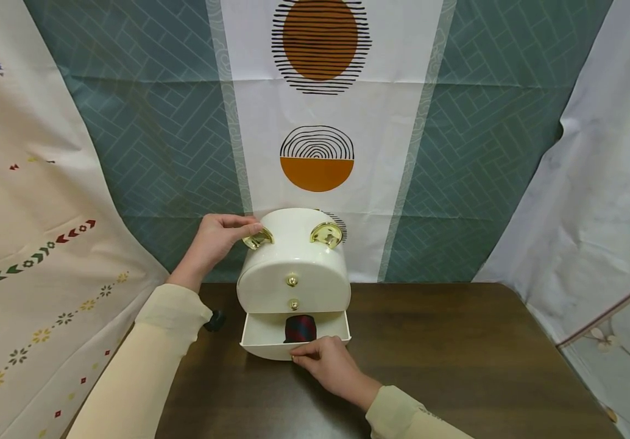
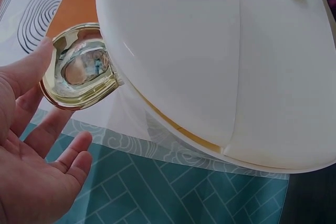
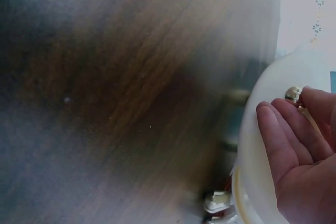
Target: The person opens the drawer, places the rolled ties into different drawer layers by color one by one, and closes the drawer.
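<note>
A glossy white rounded drawer box (image 1: 304,253) with gold ear-shaped pieces on top stands on the table. My left hand (image 1: 215,239) pinches the left gold ear (image 2: 81,69) between thumb and fingers, the outer fingers spread away from it. The lowest drawer (image 1: 262,351) is pulled out towards me. Inside lies a rolled dark red and navy striped tie (image 1: 300,329). At the drawer's front, my right hand (image 1: 336,367) pinches a small gold knob (image 3: 292,94) between thumb and forefinger. Above, the upper drawer fronts with gold knobs (image 1: 292,280) sit closed.
The dark brown wooden table (image 1: 446,353) extends to the right of the box. Behind it hangs a teal and white patterned cloth (image 1: 490,152), close to the box's back. A small black object (image 1: 215,321) shows beside my left sleeve. Pale cloths hang at both sides.
</note>
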Demonstrator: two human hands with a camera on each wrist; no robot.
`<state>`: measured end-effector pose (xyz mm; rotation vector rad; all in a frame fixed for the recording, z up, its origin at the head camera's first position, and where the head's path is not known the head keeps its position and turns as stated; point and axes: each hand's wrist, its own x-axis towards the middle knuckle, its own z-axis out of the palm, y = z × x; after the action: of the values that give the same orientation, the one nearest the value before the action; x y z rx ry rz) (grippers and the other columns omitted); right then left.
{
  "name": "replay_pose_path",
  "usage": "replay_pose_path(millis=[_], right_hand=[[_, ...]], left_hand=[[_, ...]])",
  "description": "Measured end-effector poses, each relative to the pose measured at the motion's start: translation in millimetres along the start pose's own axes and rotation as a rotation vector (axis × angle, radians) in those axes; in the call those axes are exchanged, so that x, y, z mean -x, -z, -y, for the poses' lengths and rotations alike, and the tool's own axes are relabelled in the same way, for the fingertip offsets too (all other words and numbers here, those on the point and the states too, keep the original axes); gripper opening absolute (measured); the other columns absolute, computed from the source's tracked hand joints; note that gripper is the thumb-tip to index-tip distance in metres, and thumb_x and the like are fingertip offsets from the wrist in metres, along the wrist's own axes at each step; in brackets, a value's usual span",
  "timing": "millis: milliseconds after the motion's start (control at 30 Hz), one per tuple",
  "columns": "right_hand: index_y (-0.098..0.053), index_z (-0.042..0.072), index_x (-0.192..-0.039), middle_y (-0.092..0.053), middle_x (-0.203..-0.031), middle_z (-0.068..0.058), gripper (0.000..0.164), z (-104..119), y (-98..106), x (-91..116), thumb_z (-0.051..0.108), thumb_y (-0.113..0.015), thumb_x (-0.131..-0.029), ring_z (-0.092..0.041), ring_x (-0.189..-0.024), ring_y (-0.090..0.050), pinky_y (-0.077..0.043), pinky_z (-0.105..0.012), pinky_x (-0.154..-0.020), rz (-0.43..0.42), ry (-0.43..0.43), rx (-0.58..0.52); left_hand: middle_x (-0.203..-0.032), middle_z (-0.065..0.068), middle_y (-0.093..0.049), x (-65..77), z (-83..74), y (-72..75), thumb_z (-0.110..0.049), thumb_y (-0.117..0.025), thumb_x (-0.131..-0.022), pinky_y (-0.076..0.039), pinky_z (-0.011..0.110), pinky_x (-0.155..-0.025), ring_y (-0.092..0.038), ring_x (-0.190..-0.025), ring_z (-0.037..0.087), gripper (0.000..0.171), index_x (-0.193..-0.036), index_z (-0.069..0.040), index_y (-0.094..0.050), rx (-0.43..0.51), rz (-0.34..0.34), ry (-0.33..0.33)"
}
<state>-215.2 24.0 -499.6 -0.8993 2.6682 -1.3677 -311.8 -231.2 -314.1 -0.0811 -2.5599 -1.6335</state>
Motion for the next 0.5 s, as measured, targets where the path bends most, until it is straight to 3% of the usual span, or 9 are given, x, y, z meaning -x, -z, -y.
replay_pose_path(millis=[500], right_hand=[[-0.077, 0.024, -0.096, -0.073, -0.09, 0.014, 0.014, -2.0, 0.0, -7.6, 0.023, -0.072, -0.083, 0.007, -0.086, -0.063, -0.051, -0.012, -0.073, -0.024, -0.025, -0.001]], left_hand=[[-0.12, 0.0, -0.065, 2.4, -1.5, 1.6, -0.049, -0.076, -0.073, -0.033, 0.047, -0.11, -0.05, -0.121, 0.016, 0.044, -0.103, -0.018, -0.074, 0.018, 0.01, 0.002]])
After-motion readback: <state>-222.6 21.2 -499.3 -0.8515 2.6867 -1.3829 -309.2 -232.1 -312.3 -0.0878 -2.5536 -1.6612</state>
